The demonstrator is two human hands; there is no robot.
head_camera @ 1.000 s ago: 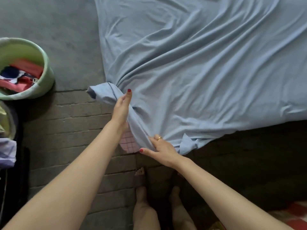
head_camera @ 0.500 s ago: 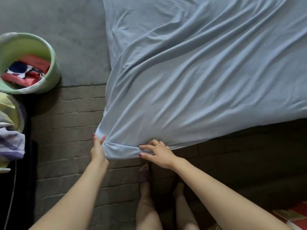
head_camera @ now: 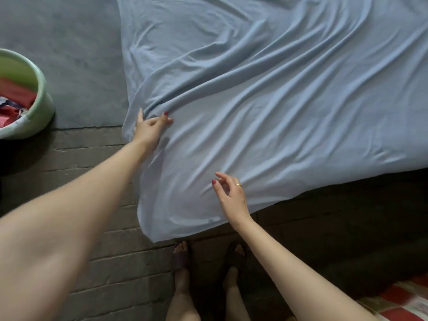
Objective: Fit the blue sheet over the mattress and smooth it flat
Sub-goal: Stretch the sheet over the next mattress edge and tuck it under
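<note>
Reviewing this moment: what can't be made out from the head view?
- Mattress: covered entirely by the blue sheet; no corner shows.
- Sheet's far and right parts: cut off by the frame edges.
- Left hand: fingertips buried in folds, so its grip is unclear.
- Green basin: cut off at the left edge.
- Right hand: contact with sheet unclear.

A round pale green plastic basin (head_camera: 39, 112) sits at the left edge on the grey brick floor (head_camera: 92, 181), holding crumpled red and pink clothes (head_camera: 16, 98) with a bit of dark blue and white among them. Beside it lies a flat grey-blue carpet (head_camera: 69, 54). A red-and-white checked cloth (head_camera: 403, 300) shows at the bottom right corner.
</note>
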